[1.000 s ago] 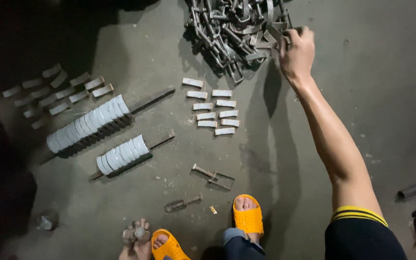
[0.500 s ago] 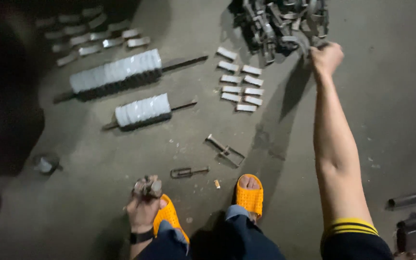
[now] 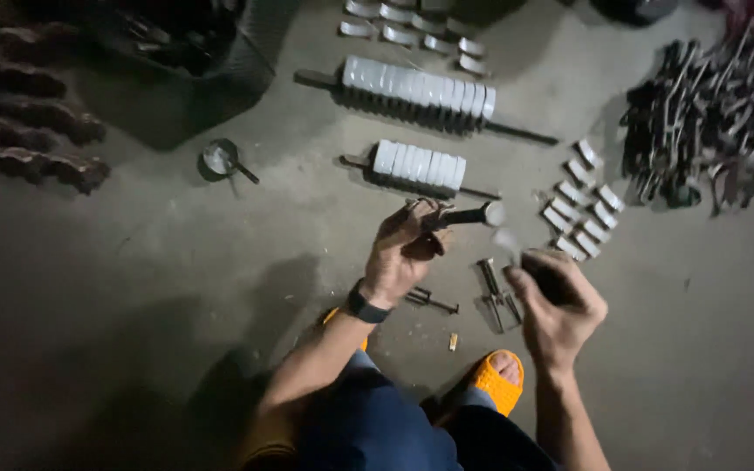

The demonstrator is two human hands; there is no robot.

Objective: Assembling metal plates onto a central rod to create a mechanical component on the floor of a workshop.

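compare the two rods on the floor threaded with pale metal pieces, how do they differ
The farther long rod stacked with pale metal pieces carries a much longer row than the nearer short rod stacked with pale metal pieces. The long rod's bare dark end sticks out farther to the right. The short rod lies closer to the left hand. Both lie on the concrete floor, roughly parallel, pieces packed side by side.

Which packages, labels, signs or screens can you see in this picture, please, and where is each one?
None in view: no package, label, sign or screen.
Nearest thing to a screen: a dark wristband or watch on the left hand; its face cannot be seen.
Everything else is bare metal parts on the concrete floor.
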